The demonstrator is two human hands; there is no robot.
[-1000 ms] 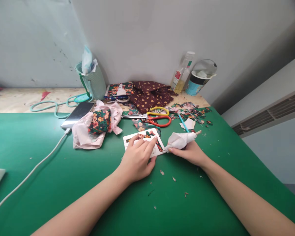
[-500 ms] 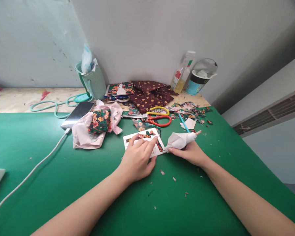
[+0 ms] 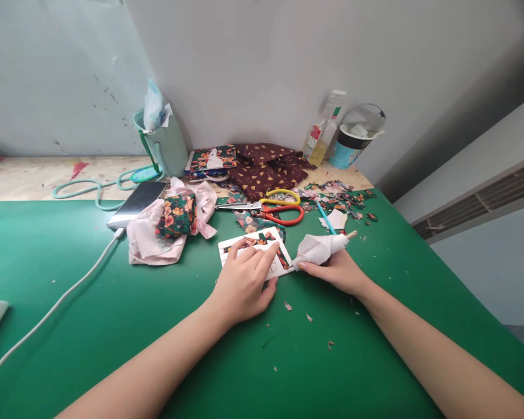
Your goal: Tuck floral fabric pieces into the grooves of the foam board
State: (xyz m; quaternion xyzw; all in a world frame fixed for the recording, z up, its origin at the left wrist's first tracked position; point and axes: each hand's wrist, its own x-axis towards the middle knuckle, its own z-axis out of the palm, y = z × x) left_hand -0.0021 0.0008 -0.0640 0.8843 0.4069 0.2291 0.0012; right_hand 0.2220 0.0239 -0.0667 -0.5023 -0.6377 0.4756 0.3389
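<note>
My left hand lies on a white card with floral fabric pieces stuck to it, fingers stretched flat and pressing it to the green mat. My right hand is closed around a thin wooden stick wrapped in white tissue, whose tip touches the card's right edge. The stick's bare end pokes out at the upper right.
Red-and-yellow scissors, a blue pen and fabric scraps lie behind the card. Pink and floral cloth, a phone with a white cable, a teal basket, brown fabric, a bottle and a cup stand further back.
</note>
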